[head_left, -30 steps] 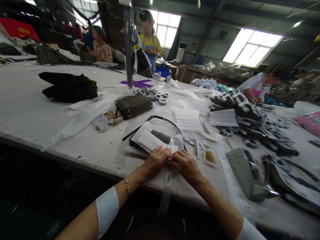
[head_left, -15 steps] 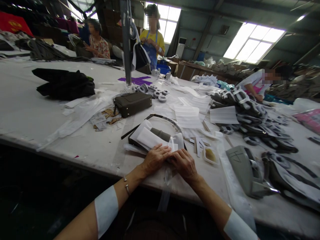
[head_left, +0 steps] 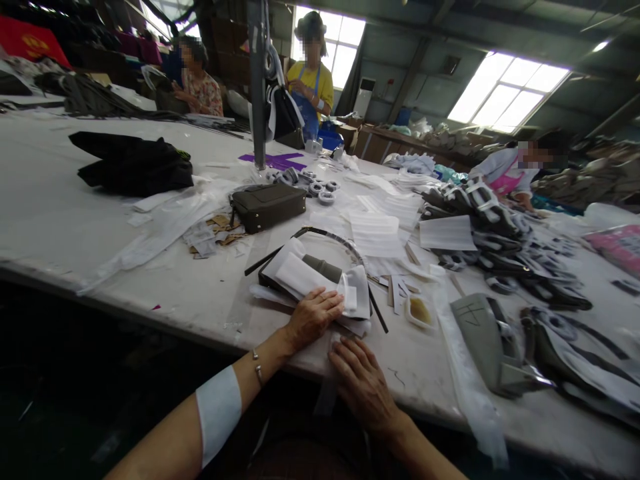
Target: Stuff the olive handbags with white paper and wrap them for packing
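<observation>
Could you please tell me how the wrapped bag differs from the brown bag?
White sheets partly cover the wrapped bag, while the brown bag is uncovered. The left hand lies on the wrapped bag; no hand touches the brown bag. Both rest on the table.

near edge of surface [head_left: 195, 297]: one left hand [head_left: 314, 320], one right hand [head_left: 364, 387], one white-wrapped bag [head_left: 300, 275] under left hand, one dish [head_left: 419, 312]. inward: one black bundle [head_left: 135, 167], one boxy brown bag [head_left: 270, 209], one post [head_left: 259, 100]. far edges: three people [head_left: 304, 107].
</observation>
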Available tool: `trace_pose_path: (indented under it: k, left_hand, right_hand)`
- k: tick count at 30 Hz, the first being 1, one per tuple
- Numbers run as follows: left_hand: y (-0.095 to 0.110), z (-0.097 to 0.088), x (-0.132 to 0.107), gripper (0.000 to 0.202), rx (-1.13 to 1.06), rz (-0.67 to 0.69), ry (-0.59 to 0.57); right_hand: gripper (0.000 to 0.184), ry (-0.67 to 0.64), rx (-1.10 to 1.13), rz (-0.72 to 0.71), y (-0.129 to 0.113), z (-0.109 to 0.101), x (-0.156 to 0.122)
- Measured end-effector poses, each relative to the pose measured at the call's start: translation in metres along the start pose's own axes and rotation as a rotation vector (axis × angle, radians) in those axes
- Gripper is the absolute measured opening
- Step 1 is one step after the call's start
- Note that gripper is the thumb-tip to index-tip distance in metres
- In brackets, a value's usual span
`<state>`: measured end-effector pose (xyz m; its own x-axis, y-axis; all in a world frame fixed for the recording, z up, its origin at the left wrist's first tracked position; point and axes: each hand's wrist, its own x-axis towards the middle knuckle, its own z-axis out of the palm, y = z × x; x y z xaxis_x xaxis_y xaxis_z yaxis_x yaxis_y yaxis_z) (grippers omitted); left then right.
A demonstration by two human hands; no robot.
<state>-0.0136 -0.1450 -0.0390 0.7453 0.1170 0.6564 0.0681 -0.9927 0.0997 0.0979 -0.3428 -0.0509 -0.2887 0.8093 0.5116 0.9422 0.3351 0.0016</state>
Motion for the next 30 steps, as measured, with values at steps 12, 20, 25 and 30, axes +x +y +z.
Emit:
trace_pose_path:
  k: [12, 20, 25, 30]
  left_hand:
    - [0.012, -0.016, 0.005, 0.025, -0.157, -0.160, -0.025]
    - [0.027, -0.015, 0.023, 0.014, -0.174, -0.449, 0.005]
    - [0.023, -0.011, 0.023, 0.008, -0.177, -0.427, -0.012]
    - [0.013, -0.022, 0.017, 0.018, -0.244, -0.310, -0.075]
  right_hand:
    - [0.029, 0.121, 0.377, 0.362, 0.055, -0.031, 0.089]
    - [0.014, -0.091, 0.526, 0.701, 0.090, -0.020, 0.112]
    - [0.014, -0.029, 0.539, 0.708, 0.091, -0.015, 0.115]
    - [0.020, 0.055, 0.767, 0.652, 0.066, -0.046, 0.100]
